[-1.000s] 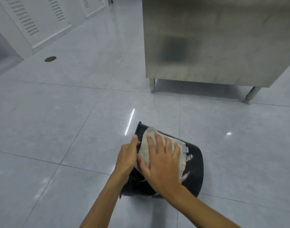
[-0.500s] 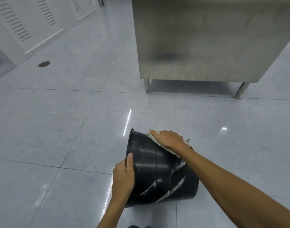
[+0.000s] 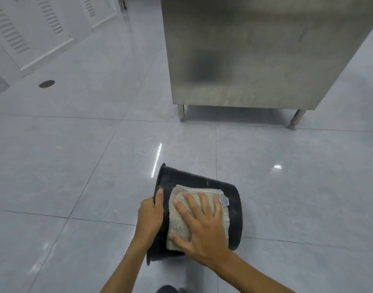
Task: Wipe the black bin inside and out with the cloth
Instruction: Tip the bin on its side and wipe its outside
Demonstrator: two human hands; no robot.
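Lying on its side on the near grey tiled floor [image 3: 96, 166], the round black plastic bin [image 3: 234, 199] is steadied at its left rim by the clamped left hand [image 3: 149, 216] so the folded beige terry cloth [image 3: 179, 225] can be pressed flat against its outer wall by the spread right hand [image 3: 204, 227].

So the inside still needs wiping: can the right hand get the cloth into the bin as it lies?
Probably not yet. The bin lies on its side, mouth leftward, where the left hand grips the rim; the right hand presses the cloth on the outer wall.
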